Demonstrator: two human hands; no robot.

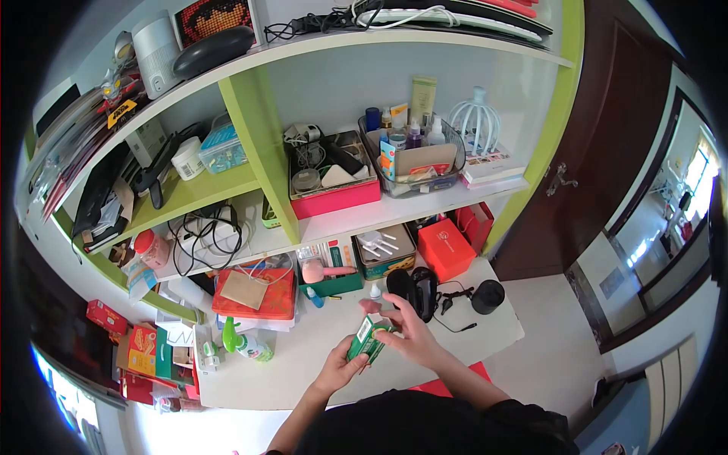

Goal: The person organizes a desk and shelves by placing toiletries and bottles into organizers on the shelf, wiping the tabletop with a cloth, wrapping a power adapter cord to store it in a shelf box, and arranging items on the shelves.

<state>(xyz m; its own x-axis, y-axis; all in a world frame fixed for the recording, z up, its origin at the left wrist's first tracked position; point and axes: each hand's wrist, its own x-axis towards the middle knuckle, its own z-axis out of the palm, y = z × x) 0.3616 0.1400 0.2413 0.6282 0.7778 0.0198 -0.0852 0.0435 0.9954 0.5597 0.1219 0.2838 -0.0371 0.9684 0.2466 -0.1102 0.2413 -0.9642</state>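
Observation:
Over the front of the white desk (303, 379), my left hand (339, 370) is closed around a small green and white carton (366, 340), holding it tilted. My right hand (413, 334) grips the same carton near its upper end, thumb against its side and the other fingers bent above. Whether anything else is between those fingers is hidden. Just beyond my right hand is a small white-capped bottle (375, 291). A small blue bottle (315, 297) lies farther left, and a green-topped spray bottle (246, 343) is on the desk's left part.
Behind the desk rises a shelf unit holding a pink box (336, 199) and a wire basket (421, 171). A green tray (334, 283), patterned tin (385, 254), red-orange box (447, 249) and black cylinder (487, 296) line the desk. A brown door (584, 152) stands right.

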